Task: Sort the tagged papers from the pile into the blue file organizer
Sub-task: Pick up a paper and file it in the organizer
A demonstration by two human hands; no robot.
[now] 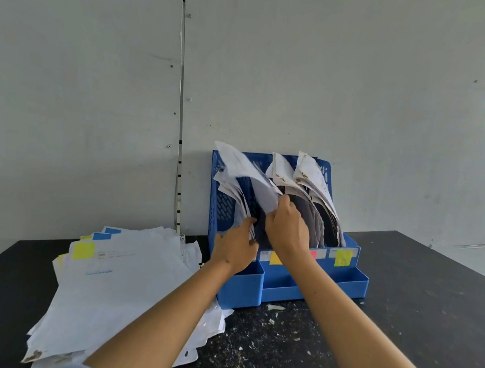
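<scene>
Papers stand curled and stained in every compartment of the blue file organizer at the desk's back. Right hand pinches a sheet in a closed grip; left hand holds the neighbouring sheets aside. The pile, tagged yellow and blue, lies left of it.

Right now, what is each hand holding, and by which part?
The right hand pinches a sheet by its lower edge over the blue file organizer. The left hand touches the filed papers beside it; a grip cannot be told.
</scene>
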